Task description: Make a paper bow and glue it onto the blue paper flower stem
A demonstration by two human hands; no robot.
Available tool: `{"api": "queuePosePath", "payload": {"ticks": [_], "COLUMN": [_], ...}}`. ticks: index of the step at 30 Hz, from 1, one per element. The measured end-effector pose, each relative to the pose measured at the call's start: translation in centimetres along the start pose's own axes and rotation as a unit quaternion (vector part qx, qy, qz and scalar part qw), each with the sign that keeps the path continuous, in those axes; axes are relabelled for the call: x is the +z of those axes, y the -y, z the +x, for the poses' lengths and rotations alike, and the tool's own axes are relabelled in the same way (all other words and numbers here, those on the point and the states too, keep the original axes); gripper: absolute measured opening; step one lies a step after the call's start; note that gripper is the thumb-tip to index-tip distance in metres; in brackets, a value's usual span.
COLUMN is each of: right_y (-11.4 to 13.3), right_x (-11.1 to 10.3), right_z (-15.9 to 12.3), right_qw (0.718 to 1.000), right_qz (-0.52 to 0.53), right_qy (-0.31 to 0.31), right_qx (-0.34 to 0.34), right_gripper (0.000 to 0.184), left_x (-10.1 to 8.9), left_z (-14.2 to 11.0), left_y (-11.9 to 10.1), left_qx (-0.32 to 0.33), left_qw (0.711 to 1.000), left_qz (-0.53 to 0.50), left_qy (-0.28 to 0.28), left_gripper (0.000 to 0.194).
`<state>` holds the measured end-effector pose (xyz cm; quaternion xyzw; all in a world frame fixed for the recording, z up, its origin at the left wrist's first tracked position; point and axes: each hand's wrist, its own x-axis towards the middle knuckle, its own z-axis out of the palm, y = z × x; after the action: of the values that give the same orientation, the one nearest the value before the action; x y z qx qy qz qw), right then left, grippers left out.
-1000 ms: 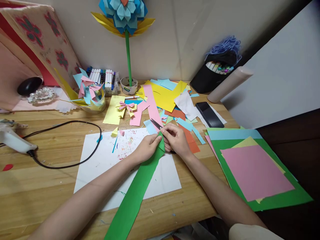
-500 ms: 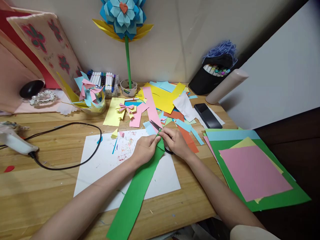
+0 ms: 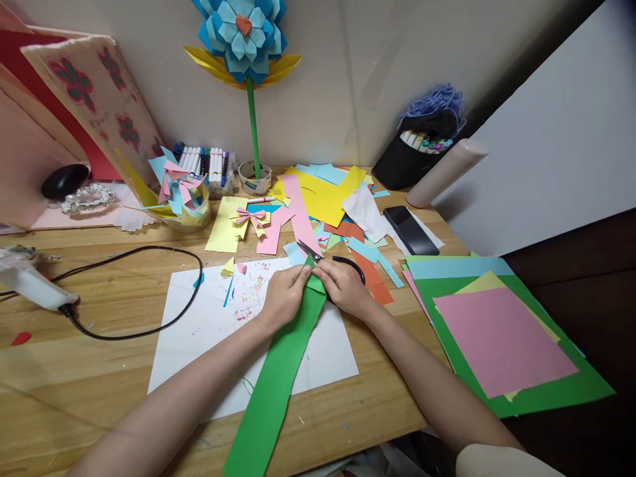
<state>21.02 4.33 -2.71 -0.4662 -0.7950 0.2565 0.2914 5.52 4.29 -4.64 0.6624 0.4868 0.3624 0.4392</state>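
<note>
- Pinching the green strip (image 3: 278, 384) at its folded top end, with the left hand (image 3: 285, 295).
- Gripping the scissors (image 3: 311, 250) in the right hand (image 3: 348, 288), aiming the blades toward eleven o'clock, just beside the fold.
- Trailing the strip's long tail toward seven o'clock, across the white sheet (image 3: 199, 331).
- Handling, by its look, as light, thin paper: probably bending easily, holding creases, tearing if tugged.
- Probably gaining stiffness at the doubled fold; best gripping there, flat between thumb and forefinger, supporting the tail lightly against buckling.
</note>
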Motion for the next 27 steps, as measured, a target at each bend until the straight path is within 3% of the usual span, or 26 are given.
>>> {"api": "queuePosePath", "payload": {"ticks": [4,12,17,19,22,27], "right_y": [-0.1,0.1,-0.5,-0.8,-1.1,-0.5], "right_x": [-0.1,-0.1,-0.2,-0.4,-0.9,-1.0], "right_z": [-0.1,-0.3,-0.3,-0.4,-0.4,0.3], "right_qw": [0.998,0.997,0.999,0.999,0.999,0.992], "right_qz": [0.020,0.032,0.001,-0.009,-0.034,-0.085], "right_qy": [0.052,0.061,0.011,-0.008,0.015,0.071], "right_qx": [0.015,0.035,0.030,0.039,0.012,-0.060], "right_gripper": [0.030,0.031,0.032,0.032,0.035,0.034], "left_x": [-0.1,-0.2,-0.3,-0.8,-2.3,-5.3], "left_z": [0.1,0.2,0.5,0.9,1.7,1.2], "left_y": [-0.1,-0.4,-0.6,-0.5,-0.5,-1.7], "left_qx": [-0.014,-0.029,-0.036,-0.035,-0.021,0.002], "left_qw": [0.999,0.998,0.997,0.996,0.992,0.992], "left_qz": [0.003,-0.009,-0.047,-0.079,-0.119,0.025], "left_qy": [-0.033,-0.053,-0.045,-0.022,0.046,0.124], "left_gripper": [0.040,0.040,0.039,0.037,0.026,0.021]}}
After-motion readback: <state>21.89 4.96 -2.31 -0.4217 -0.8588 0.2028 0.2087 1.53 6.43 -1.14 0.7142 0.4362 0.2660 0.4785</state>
